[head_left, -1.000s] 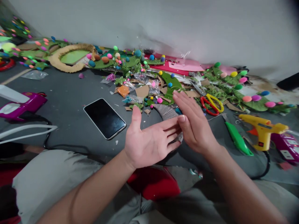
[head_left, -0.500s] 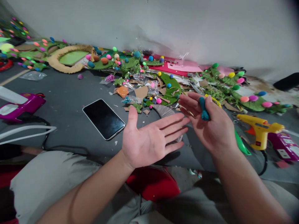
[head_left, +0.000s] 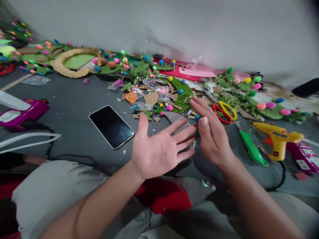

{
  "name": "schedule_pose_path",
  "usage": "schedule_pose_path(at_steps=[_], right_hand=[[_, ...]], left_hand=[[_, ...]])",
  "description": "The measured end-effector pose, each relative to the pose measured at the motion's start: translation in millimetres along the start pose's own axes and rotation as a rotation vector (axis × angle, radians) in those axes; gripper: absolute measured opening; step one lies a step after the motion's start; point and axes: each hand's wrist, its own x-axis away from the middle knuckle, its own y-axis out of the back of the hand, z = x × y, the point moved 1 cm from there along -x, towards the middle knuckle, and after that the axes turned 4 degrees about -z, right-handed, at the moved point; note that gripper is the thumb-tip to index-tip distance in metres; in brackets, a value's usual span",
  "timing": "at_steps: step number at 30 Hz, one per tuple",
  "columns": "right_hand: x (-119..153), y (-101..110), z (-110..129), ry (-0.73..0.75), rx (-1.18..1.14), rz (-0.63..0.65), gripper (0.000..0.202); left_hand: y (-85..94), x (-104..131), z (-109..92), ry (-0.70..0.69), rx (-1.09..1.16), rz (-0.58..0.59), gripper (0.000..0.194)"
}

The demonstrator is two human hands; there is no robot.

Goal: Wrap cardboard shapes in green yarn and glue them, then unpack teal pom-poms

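Observation:
My left hand (head_left: 159, 149) is held palm up over the table's front edge, fingers stretched out and holding nothing. My right hand (head_left: 213, 136) is turned on its side, its back mostly towards me. A small soft-looking teal lump (head_left: 197, 118) shows past the right thumb, mostly covered by that hand; whether it is clay or felt I cannot tell. The lump is close to my left fingertips. Behind the left fingers lies a grey wrapped ring (head_left: 174, 118), partly hidden. A black-screened phone (head_left: 111, 127) lies left of my left hand.
Scissors (head_left: 225, 112) with red and yellow handles, a green cutter (head_left: 253, 147) and a yellow glue gun (head_left: 276, 136) lie at right. Purple power strips (head_left: 302, 156) stand at both sides. Cardboard scraps (head_left: 151, 98), a tan ring (head_left: 58, 66) and leafy pieces with coloured balls line the wall.
My right hand has moved left and turned over, bringing the teal lump to the left fingertips. The scissors and green cutter are now uncovered. My left hand has barely moved.

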Motion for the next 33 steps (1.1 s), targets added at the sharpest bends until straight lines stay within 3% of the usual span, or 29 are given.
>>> schedule_pose_path(at_steps=[3, 8, 13, 16, 20, 24, 27, 30, 33], right_hand=[[-0.1, 1.6, 0.0, 0.092, 0.037, 0.085, 0.051], [-1.6, 6.8, -5.1, 0.061, 0.082, -0.038, 0.050], [1.7, -0.8, 1.5, 0.112, 0.108, 0.096, 0.053], [-0.1, 1.8, -4.4, 0.111, 0.161, 0.032, 0.051], [-2.6, 5.7, -12.0, -0.070, -0.003, -0.060, 0.045], [-2.0, -4.3, -0.8, -0.369, -0.358, -0.042, 0.046], [-4.2, -9.2, 1.6, -0.518, -0.613, -0.149, 0.047], [-6.0, -5.3, -14.5, -0.555, -0.765, -0.194, 0.045], [-3.4, 4.5, -41.3, -0.507, -0.765, -0.103, 0.041]], left_hand=[[-0.2, 0.7, 0.0, 0.008, 0.014, 0.008, 0.104], [-0.9, 1.1, -0.9, -0.013, 0.006, 0.040, 0.111], [-2.2, 1.1, -0.6, 0.003, 0.012, 0.008, 0.104], [-2.2, 1.7, -0.3, -0.005, -0.007, 0.036, 0.109], [-0.1, 1.0, -0.2, -0.010, -0.031, 0.076, 0.115], [0.7, 0.1, -0.1, -0.013, -0.045, 0.064, 0.114], [-1.3, 0.3, 0.4, -0.019, -0.049, 0.081, 0.116], [-3.1, 0.7, 0.8, -0.023, -0.069, 0.103, 0.117], [-3.3, 1.3, 0.8, -0.021, -0.090, 0.112, 0.118]])
